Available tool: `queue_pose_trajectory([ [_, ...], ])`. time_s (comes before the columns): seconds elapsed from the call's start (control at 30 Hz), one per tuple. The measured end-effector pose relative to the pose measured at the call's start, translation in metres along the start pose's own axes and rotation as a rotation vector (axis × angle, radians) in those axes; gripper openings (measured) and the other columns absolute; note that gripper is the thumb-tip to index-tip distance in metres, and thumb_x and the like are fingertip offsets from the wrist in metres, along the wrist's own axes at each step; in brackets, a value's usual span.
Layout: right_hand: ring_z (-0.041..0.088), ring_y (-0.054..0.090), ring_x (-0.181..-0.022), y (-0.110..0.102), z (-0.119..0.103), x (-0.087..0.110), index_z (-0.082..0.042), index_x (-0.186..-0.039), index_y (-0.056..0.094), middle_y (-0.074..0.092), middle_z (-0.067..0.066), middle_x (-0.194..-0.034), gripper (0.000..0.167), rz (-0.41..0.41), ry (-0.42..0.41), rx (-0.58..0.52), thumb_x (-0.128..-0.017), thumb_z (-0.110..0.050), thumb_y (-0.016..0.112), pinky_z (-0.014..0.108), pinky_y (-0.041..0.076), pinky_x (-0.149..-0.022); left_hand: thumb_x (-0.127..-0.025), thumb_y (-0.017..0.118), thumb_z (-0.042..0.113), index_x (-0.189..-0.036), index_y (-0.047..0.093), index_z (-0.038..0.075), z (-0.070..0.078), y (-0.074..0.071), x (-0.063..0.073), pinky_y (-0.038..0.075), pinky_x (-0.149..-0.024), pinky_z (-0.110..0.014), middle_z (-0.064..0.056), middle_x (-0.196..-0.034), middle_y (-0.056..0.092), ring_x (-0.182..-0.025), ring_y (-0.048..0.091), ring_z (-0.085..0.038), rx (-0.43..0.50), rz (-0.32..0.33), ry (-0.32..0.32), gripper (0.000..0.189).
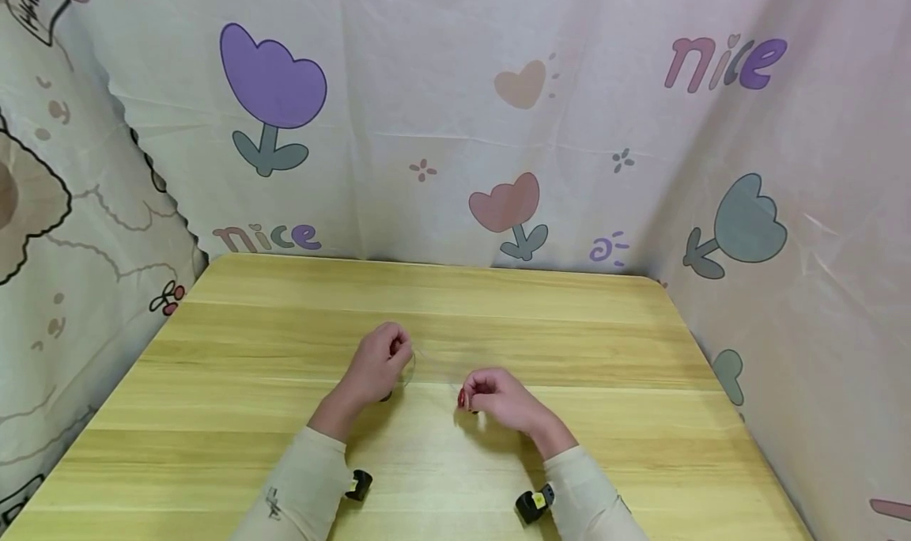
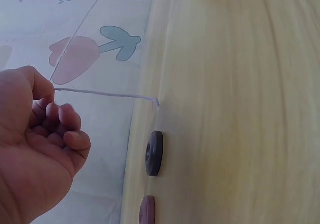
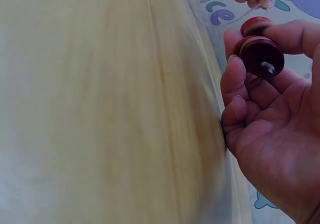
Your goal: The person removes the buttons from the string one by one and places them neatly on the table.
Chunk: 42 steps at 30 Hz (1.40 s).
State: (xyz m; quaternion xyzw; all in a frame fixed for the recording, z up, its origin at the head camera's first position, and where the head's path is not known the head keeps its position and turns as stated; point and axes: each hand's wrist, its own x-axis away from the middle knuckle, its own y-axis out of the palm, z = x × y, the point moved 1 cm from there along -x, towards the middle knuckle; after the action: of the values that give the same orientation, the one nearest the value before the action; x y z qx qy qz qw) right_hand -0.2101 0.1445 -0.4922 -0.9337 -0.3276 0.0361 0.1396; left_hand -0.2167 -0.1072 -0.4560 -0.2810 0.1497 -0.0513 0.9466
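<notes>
My left hand (image 1: 377, 361) is raised over the table's middle, pinching a thin pale string (image 2: 100, 92) between thumb and index finger. One length hangs free with a bent end; another runs toward the right hand. Under the left hand, a black disc bead (image 2: 155, 153) and a dull pinkish disc bead (image 2: 147, 211) lie on the tabletop. To the right, my right hand (image 1: 501, 400) holds red round beads (image 3: 261, 57) between thumb and fingers. A white knot (image 3: 268, 67) of string shows at the hole of the nearer bead.
Both hands work above a light wood-grain table (image 1: 256, 399). Behind it and along its sides hangs a pale printed curtain (image 1: 398, 90). A black wrist camera (image 1: 361, 485) sits by the left sleeve, another camera (image 1: 532, 505) by the right sleeve.
</notes>
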Motion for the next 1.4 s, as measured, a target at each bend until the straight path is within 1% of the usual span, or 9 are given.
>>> queue_pose_trajectory([
  [0.1, 0.027, 0.064, -0.094, 0.0, 0.0, 0.0, 0.0, -0.088, 0.064, 0.068, 0.01, -0.096, 0.008, -0.025, -0.003, 0.001, -0.094, 0.002, 0.058, 0.033, 0.051, -0.082, -0.096, 0.052, 0.005, -0.088, 0.054, 0.009, 0.001, 0.0, 0.001, 0.041, -0.062, -0.033, -0.004, -0.079, 0.049, -0.07, 0.047, -0.02, 0.052, -0.014, -0.055, 0.009],
  [0.23, 0.025, 0.063, -0.094, 0.0, 0.0, 0.0, -0.002, -0.092, 0.066, 0.068, 0.01, -0.096, 0.007, -0.051, 0.004, 0.004, -0.096, -0.005, 0.061, 0.036, 0.05, -0.085, -0.102, 0.052, 0.01, -0.09, 0.056, 0.006, 0.001, 0.002, 0.001, 0.041, -0.055, -0.028, -0.014, -0.084, 0.059, -0.07, 0.054, -0.029, 0.216, -0.019, -0.11, 0.013],
  [0.37, 0.026, 0.06, -0.092, 0.0, 0.003, 0.0, 0.0, -0.095, 0.068, 0.065, 0.017, -0.094, 0.013, -0.056, 0.02, -0.019, -0.099, -0.01, 0.06, 0.036, 0.047, -0.087, -0.102, 0.052, 0.006, -0.089, 0.055, 0.001, 0.002, 0.006, 0.0, 0.04, -0.052, -0.025, -0.019, -0.098, 0.064, -0.072, 0.057, -0.033, 0.371, 0.011, -0.101, 0.015],
  [0.47, 0.027, 0.059, -0.092, 0.0, 0.004, 0.0, 0.003, -0.097, 0.067, 0.063, 0.021, -0.095, 0.016, -0.058, 0.02, -0.058, -0.1, -0.011, 0.059, 0.036, 0.046, -0.089, -0.104, 0.05, 0.005, -0.091, 0.056, 0.0, 0.001, 0.009, 0.0, 0.045, -0.056, -0.028, -0.018, -0.102, 0.066, -0.07, 0.057, -0.026, 0.463, 0.015, -0.109, 0.015],
  [0.63, 0.028, 0.057, -0.092, 0.0, 0.003, 0.002, 0.006, -0.098, 0.066, 0.061, 0.026, -0.096, 0.018, -0.059, 0.016, -0.097, -0.1, -0.011, 0.058, 0.037, 0.045, -0.09, -0.108, 0.042, 0.009, -0.096, 0.047, -0.003, 0.0, 0.014, 0.001, 0.05, -0.065, -0.034, -0.019, -0.106, 0.068, -0.072, 0.063, -0.024, 0.601, -0.056, -0.145, 0.018],
  [0.87, 0.034, 0.057, -0.093, -0.002, 0.002, 0.003, 0.006, -0.098, 0.065, 0.06, 0.025, -0.092, 0.02, -0.056, 0.019, -0.1, -0.1, -0.011, 0.057, 0.039, 0.044, -0.091, -0.107, 0.026, 0.005, -0.097, 0.033, 0.0, 0.004, 0.021, 0.001, 0.056, -0.075, -0.04, -0.027, -0.099, 0.067, -0.086, 0.069, -0.036, 0.747, -0.152, -0.163, 0.014],
  [1.03, 0.034, 0.057, -0.092, -0.002, 0.004, 0.004, 0.006, -0.098, 0.065, 0.059, 0.028, -0.093, 0.016, -0.053, -0.003, -0.099, -0.1, -0.008, 0.056, 0.037, 0.044, -0.088, -0.106, 0.04, 0.006, -0.103, 0.041, -0.002, 0.005, 0.022, 0.002, 0.055, -0.079, -0.042, -0.025, -0.095, 0.067, -0.087, 0.069, -0.037, 0.718, -0.154, -0.16, 0.009],
  [1.2, 0.038, 0.056, -0.094, -0.003, 0.005, 0.004, 0.007, -0.099, 0.066, 0.059, 0.031, -0.095, 0.016, -0.046, 0.003, -0.097, -0.099, -0.005, 0.055, 0.036, 0.044, -0.087, -0.085, 0.072, -0.008, -0.114, 0.057, -0.001, 0.004, 0.023, 0.004, 0.055, -0.079, -0.035, -0.016, -0.094, 0.067, -0.087, 0.067, -0.031, 0.541, -0.151, -0.097, 0.033],
  [1.4, 0.038, 0.058, -0.1, -0.004, 0.008, 0.001, 0.011, -0.099, 0.063, 0.058, 0.034, -0.095, 0.016, -0.046, -0.009, -0.101, -0.099, -0.002, 0.054, 0.037, 0.043, -0.093, -0.081, 0.075, -0.011, -0.108, 0.07, -0.002, 0.009, 0.029, 0.005, 0.055, -0.076, -0.03, -0.005, -0.087, 0.066, -0.084, 0.065, -0.02, 0.339, -0.132, -0.039, 0.029],
])
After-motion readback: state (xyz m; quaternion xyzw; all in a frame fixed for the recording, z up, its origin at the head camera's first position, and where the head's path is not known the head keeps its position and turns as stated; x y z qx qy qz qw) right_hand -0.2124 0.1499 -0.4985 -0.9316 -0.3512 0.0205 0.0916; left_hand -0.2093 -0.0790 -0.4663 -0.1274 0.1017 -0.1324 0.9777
